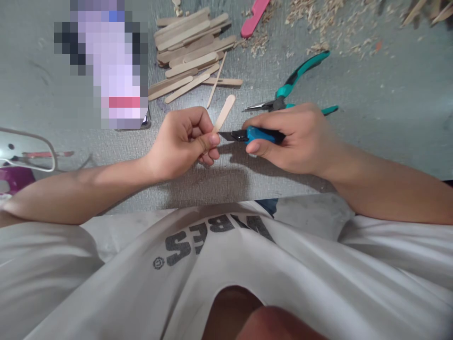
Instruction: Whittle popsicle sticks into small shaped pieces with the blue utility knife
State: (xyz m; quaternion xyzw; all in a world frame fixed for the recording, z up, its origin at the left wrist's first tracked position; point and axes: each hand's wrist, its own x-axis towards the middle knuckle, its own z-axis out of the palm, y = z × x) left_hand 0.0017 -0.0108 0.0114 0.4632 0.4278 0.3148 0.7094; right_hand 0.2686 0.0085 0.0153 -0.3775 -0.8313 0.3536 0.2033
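Observation:
My left hand [187, 139] is closed in a pinch on a pale wooden craft stick [225, 111], which points up and to the right from my fingertips. My right hand [293, 137] is wrapped round a blue-handled cutting tool [260, 136]; its dark tip [238, 135] sits just right of the stick's lower end, close to my left thumb. Both hands hover over the grey table [389, 108] near its front edge.
A pile of several wooden sticks [193, 47] lies behind my left hand. Teal-handled pliers [293, 82] rest behind my right hand. A pink stick [253, 18] and wood shavings [318, 19] lie at the back. A blurred phone [106, 61] sits far left.

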